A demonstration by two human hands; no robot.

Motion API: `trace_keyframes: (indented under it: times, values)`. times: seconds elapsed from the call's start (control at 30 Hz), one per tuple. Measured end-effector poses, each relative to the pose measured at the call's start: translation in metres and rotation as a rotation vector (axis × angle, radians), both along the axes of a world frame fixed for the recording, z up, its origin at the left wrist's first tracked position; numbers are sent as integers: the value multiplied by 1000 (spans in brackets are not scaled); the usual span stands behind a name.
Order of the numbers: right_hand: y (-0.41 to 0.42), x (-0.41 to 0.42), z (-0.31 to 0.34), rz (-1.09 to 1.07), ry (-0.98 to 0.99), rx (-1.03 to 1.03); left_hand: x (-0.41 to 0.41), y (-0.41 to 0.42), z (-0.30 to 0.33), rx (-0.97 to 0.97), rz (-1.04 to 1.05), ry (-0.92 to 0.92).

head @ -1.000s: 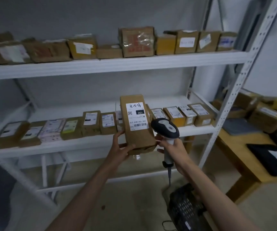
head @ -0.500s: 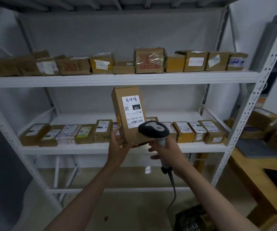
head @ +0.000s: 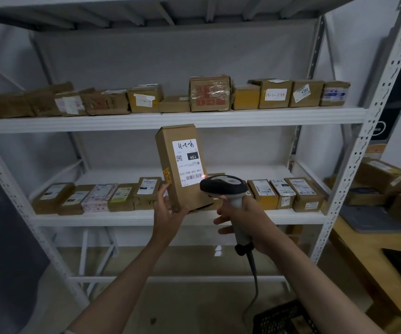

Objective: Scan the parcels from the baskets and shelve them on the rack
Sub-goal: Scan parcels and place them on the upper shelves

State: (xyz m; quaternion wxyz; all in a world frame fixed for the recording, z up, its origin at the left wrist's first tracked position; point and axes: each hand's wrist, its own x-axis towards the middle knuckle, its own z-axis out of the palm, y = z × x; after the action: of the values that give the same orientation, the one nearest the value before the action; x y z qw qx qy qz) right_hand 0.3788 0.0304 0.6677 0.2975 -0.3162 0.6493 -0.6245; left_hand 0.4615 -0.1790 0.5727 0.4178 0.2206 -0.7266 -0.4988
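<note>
White rack (head: 170, 120) has boxes lined along the front edges of two shelves. Left hand (head: 170, 213) grips the tall parcel (head: 182, 165) upright by its bottom corner, out in front of the lower shelf. Right hand (head: 245, 222) is wrapped around the scanner (head: 223, 186), red dot at the barcode's edge. I'd keep the label steady and nudge the beam onto the bars.

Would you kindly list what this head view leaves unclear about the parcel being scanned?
- Tall brown cardboard parcel: its lower right corner is hidden behind the grey handheld scanner.
- White label: small print too tiny to read.
- Black plastic basket: cut off by the bottom edge, contents unseen.
</note>
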Motion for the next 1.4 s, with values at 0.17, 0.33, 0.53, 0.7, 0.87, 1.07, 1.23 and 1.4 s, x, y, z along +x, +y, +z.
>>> trace_keyframes:
  times: [0.17,0.33,0.53,0.7,0.87,1.07,1.23,1.4]
  values:
    - [1,-8,8,16,7,13,1,-1,7,-25,3,16]
    - [-4,-17,21,27,-17,-1,4,-7,15,-32,17,21]
    - [-11,-23,49,92,-41,-34,5,-17,44,-34,-12,37]
    - [-24,-31,94,90,-4,-152,5,-34,95,-93,39,41]
    - [-51,-44,149,66,74,-345,3,-46,167,-186,60,90]
    - [-78,-59,221,77,120,-480,-1,-66,264,-265,24,161]
    - [-106,-73,270,66,237,-525,-8,-86,343,-265,-26,165]
    - [-132,-81,307,116,336,-579,-24,-106,406,-290,-32,182]
